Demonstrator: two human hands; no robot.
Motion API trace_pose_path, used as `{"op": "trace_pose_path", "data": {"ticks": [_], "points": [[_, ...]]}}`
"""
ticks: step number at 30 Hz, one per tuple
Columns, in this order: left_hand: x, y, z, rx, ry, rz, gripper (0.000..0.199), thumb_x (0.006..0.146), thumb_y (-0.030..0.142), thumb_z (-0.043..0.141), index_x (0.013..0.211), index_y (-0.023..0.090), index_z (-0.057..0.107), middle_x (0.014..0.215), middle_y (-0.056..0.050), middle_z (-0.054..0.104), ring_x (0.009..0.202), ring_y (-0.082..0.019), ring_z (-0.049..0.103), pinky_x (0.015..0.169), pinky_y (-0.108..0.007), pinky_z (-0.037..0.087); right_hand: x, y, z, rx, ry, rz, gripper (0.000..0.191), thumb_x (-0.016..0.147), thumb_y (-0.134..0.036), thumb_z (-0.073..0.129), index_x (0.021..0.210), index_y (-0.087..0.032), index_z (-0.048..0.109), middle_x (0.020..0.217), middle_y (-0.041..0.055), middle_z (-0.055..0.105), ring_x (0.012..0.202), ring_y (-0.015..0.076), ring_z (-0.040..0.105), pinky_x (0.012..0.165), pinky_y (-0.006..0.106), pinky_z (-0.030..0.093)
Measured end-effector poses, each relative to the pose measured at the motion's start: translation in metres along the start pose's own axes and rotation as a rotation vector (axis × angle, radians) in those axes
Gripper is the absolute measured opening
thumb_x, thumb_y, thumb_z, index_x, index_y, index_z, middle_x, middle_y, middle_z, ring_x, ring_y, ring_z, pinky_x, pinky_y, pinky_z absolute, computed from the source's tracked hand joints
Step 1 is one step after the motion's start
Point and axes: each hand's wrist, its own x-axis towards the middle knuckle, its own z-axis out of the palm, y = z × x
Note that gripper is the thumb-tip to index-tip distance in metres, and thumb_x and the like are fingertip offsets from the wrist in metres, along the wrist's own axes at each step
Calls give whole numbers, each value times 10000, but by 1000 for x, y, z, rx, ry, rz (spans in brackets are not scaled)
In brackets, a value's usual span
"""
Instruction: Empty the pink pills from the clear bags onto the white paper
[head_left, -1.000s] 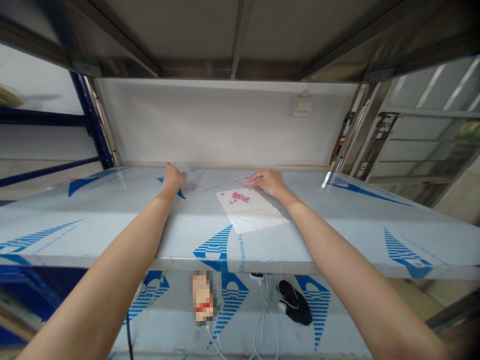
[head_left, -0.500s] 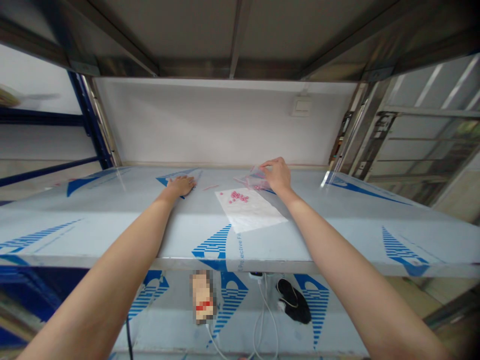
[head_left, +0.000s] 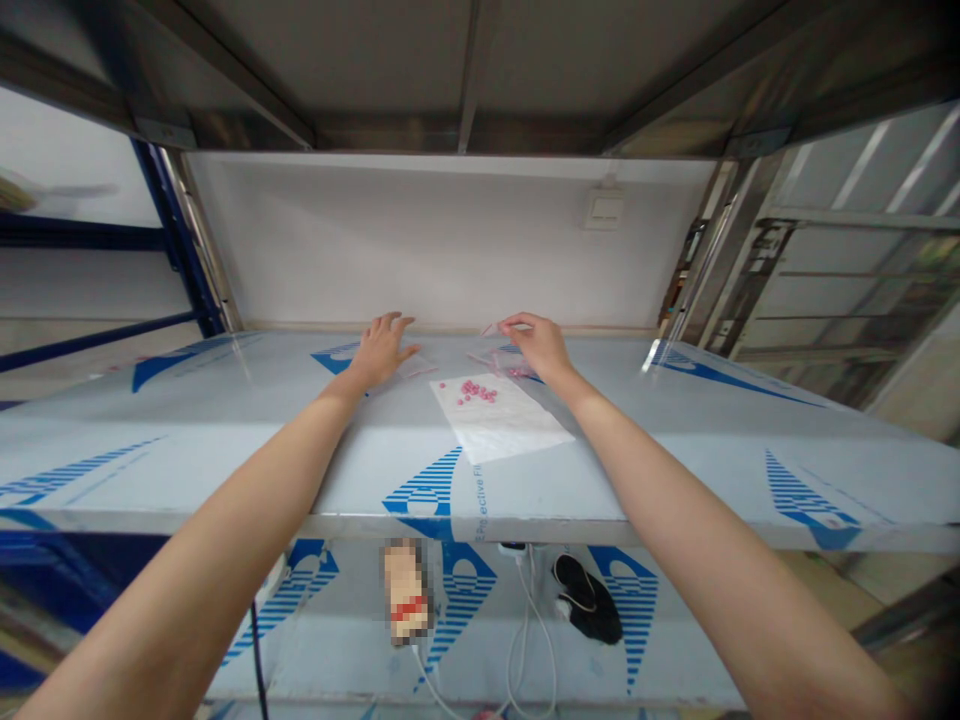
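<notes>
My right hand (head_left: pixel 536 345) is closed in a pinch above the back of the shelf. Between its fingertips is a small clear plastic bag with a pink strip (head_left: pixel 488 328) along its edge. Below it a clear bag (head_left: pixel 512 366) with pink beads inside lies flat. Fingers spread, my left hand (head_left: pixel 382 350) hovers to the left and holds nothing. Near its thumb lies another thin clear bag (head_left: pixel 418 369) with a pink edge. A white sheet (head_left: pixel 510 430) bears several loose pink beads (head_left: pixel 477 392), apart from both hands.
Blue-printed protective film covers the metal shelf (head_left: pixel 247 450). A second shelf close overhead (head_left: pixel 390 70) limits height, and a white wall (head_left: pixel 420 240) with a switch (head_left: pixel 604 209) closes the back. Below are a blurred phone-like object (head_left: pixel 407 590), a black pouch (head_left: pixel 592 605) and white cables (head_left: pixel 553 655).
My left hand has risen off the shelf and moved right and farther back, fingers spreading. My right hand has shifted slightly left, lifting the small bag away from the bag with beads.
</notes>
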Motion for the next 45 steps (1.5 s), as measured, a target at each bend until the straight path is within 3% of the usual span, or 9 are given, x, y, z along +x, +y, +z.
{"op": "trace_pose_path", "data": {"ticks": [5, 9, 16, 19, 22, 27, 33, 38, 45], "points": [[1, 47, -14, 86, 109, 418, 332, 952, 400, 549, 1163, 157, 629, 1150, -131, 646, 1082, -285, 560, 898, -401, 436, -5, -10, 16, 245, -251, 1, 150, 739, -318, 752, 773, -176, 719, 849, 66, 723, 782, 191, 666, 743, 321, 549], [1, 60, -18, 130, 102, 525, 221, 970, 267, 512, 956, 129, 684, 982, -123, 684, 964, -252, 582, 801, -352, 426, -6, -9, 23, 373, -308, 42, 213, 672, -362, 796, 733, -177, 709, 832, 57, 713, 787, 180, 649, 748, 312, 552], [4, 52, -13, -120, -24, 388, 195, 946, 234, 543, 887, 158, 712, 850, -77, 690, 868, -214, 608, 760, -308, 442, -7, -3, 23, 339, -353, -55, 165, 762, -268, 712, 897, -174, 719, 1021, 94, 701, 942, 202, 651, 911, 384, 526], [4, 47, -10, -184, 0, 262, 192, 925, 274, 574, 852, 167, 715, 842, -74, 674, 837, -206, 610, 741, -300, 446, -12, -8, 20, 297, -317, -160, 358, 758, -220, 716, 1115, -226, 681, 1296, 96, 594, 1121, 210, 600, 988, 386, 492], [6, 40, -10, -211, 44, 173, 209, 912, 317, 590, 823, 166, 705, 812, -70, 661, 812, -199, 601, 737, -299, 445, -18, -14, 18, 263, -303, -94, 546, 747, -214, 728, 1272, -275, 593, 1420, 96, 492, 1070, 204, 621, 881, 373, 552], [6, 49, -17, -302, 153, 201, 243, 901, 356, 598, 788, 155, 672, 761, -51, 633, 746, -170, 566, 697, -279, 408, -25, -27, 23, 320, -456, 69, 262, 756, -218, 714, 1017, -191, 716, 1066, 77, 708, 908, 187, 662, 810, 333, 556], [2, 70, -16, -481, 54, 219, 275, 865, 381, 646, 707, 156, 643, 642, -5, 592, 616, -122, 486, 587, -246, 303, -27, -34, 27, 330, -510, 44, 162, 668, -279, 779, 765, -155, 739, 761, 6, 717, 729, 161, 653, 730, 285, 524], [5, 61, -14, -575, 56, 134, 173, 836, 246, 635, 701, 138, 632, 616, 14, 579, 596, -108, 468, 591, -240, 300, -24, -31, 27, 355, -487, 95, 185, 696, -298, 794, 841, -185, 771, 794, 14, 735, 746, 159, 668, 754, 296, 549], [5, 53, -5, -600, -48, 226, 131, 866, 211, 533, 835, 149, 644, 722, -13, 650, 656, -129, 547, 647, -239, 376, -22, -22, 31, 293, -444, 97, 98, 764, -286, 755, 805, -200, 781, 763, 28, 735, 728, 169, 672, 706, 297, 571]]}}
